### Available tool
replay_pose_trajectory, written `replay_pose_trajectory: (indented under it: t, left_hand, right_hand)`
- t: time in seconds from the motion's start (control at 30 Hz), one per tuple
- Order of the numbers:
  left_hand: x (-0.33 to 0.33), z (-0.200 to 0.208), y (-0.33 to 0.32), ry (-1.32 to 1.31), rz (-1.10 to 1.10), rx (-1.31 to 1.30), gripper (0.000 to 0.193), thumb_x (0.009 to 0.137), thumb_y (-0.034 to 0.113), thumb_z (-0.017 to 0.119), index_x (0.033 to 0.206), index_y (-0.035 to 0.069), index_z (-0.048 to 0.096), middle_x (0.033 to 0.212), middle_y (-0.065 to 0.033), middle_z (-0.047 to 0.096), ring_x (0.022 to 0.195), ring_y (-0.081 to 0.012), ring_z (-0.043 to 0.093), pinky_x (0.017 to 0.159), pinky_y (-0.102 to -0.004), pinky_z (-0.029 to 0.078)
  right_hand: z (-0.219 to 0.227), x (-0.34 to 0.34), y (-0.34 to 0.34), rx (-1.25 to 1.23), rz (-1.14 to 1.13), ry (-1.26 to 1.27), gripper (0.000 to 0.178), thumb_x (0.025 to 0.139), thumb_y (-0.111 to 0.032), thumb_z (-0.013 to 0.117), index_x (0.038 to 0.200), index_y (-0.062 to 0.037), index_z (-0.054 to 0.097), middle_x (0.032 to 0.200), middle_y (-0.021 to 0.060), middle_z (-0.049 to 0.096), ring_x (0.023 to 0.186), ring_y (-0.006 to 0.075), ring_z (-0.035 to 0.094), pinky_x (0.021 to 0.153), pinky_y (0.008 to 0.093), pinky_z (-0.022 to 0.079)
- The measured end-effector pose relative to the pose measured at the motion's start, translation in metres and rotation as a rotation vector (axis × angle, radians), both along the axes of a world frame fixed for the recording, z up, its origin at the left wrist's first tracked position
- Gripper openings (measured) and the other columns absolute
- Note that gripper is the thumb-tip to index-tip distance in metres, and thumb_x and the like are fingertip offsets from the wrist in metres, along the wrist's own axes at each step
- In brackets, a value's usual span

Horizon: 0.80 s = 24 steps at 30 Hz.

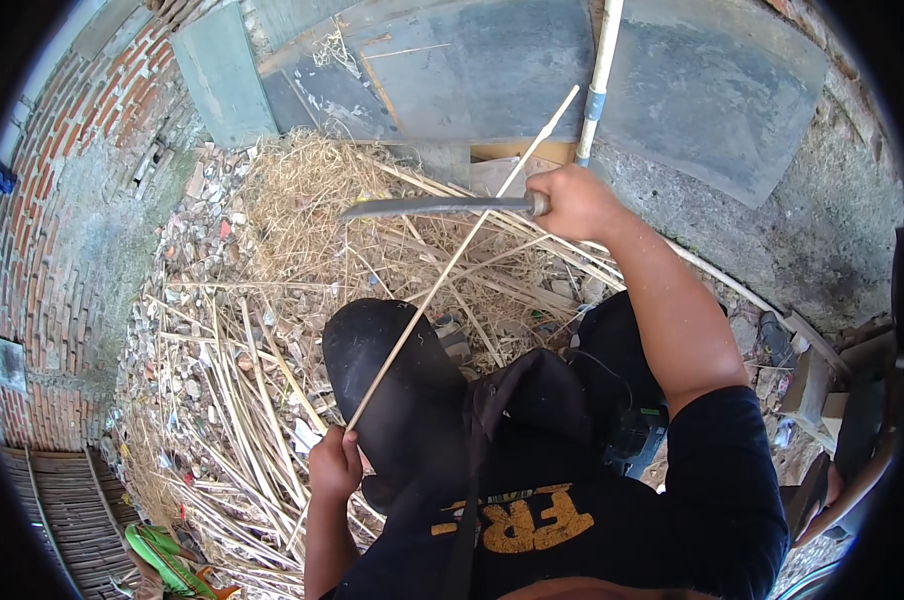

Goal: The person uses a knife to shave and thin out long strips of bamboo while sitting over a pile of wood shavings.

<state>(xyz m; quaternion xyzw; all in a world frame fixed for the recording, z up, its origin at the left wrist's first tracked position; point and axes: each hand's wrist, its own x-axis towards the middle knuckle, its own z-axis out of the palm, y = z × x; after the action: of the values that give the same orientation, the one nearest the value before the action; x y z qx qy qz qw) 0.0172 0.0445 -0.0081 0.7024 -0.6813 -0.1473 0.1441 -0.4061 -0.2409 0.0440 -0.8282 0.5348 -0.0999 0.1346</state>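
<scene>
My left hand (334,465), beside my left knee, is closed round the lower end of a long, thin bamboo strip (419,312). The strip slants up and to the right across my dark trouser leg, its far end beyond my right hand. In my right hand (574,202) is the handle of a machete (427,205), its dark blade level and pointing left. Blade and strip cross close to the handle; I cannot tell whether they touch. Below the blade, tangled shavings (307,195) and more strips cover the ground.
Many split bamboo strips (247,440) lie in a heap at left over stony rubble. Grey panels (502,75) and a white pipe (602,70) stand at the far side. A brick wall (67,220) rises at left. A green shoe (167,560) is at lower left, wooden pieces (817,395) at right.
</scene>
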Motion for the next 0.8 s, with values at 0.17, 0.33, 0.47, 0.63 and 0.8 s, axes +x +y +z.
replay_pose_trajectory:
  t: [0.17,0.33,0.47,0.63,0.8]
  left_hand:
    - [0.001,0.001,0.001,-0.049,0.013,-0.017,0.03,0.102,0.024,0.051,0.081,0.003,0.052,0.06,-0.0224,0.057,0.059,-0.0474,0.059,0.053,-0.0536,0.044]
    - [-0.003,0.008,0.001,-0.046,0.034,0.009,0.031,0.102,0.025,0.051,0.081,0.003,0.052,0.06,-0.0225,0.057,0.059,-0.0471,0.059,0.054,-0.0534,0.044]
    - [-0.002,0.003,-0.001,-0.012,0.017,0.017,0.031,0.102,0.025,0.05,0.081,0.003,0.052,0.06,-0.0218,0.058,0.06,-0.0466,0.059,0.054,-0.0527,0.044]
    - [-0.002,0.003,-0.001,0.024,0.008,0.03,0.031,0.102,0.025,0.049,0.081,0.002,0.052,0.061,-0.0215,0.058,0.06,-0.0465,0.059,0.054,-0.0521,0.044]
    - [-0.006,0.006,-0.003,0.058,0.015,0.017,0.032,0.103,0.026,0.048,0.081,0.003,0.052,0.062,-0.0222,0.058,0.06,-0.0466,0.059,0.054,-0.0517,0.045]
  right_hand:
    - [-0.025,-0.034,-0.034,0.201,-0.427,-0.307,0.03,0.076,-0.025,0.07,0.099,-0.0055,0.071,0.092,0.0197,0.072,0.09,0.036,0.069,0.083,0.044,0.054]
    - [-0.025,-0.032,-0.027,0.136,-0.339,-0.241,0.033,0.077,-0.027,0.069,0.102,-0.005,0.07,0.088,0.0213,0.071,0.087,0.0375,0.069,0.081,0.044,0.053]
    - [-0.013,-0.015,-0.012,0.131,-0.211,-0.259,0.029,0.08,-0.026,0.073,0.096,-0.0022,0.068,0.084,0.0197,0.069,0.083,0.0322,0.068,0.076,0.0423,0.052]
    - [-0.009,-0.007,-0.001,-0.006,-0.009,-0.176,0.023,0.08,-0.021,0.074,0.093,-0.0032,0.067,0.082,0.0185,0.068,0.082,0.034,0.068,0.075,0.0419,0.053]
    - [-0.009,-0.01,-0.008,0.087,-0.033,-0.197,0.023,0.079,-0.022,0.074,0.09,-0.0034,0.067,0.082,0.0182,0.068,0.081,0.0351,0.067,0.075,0.0426,0.053]
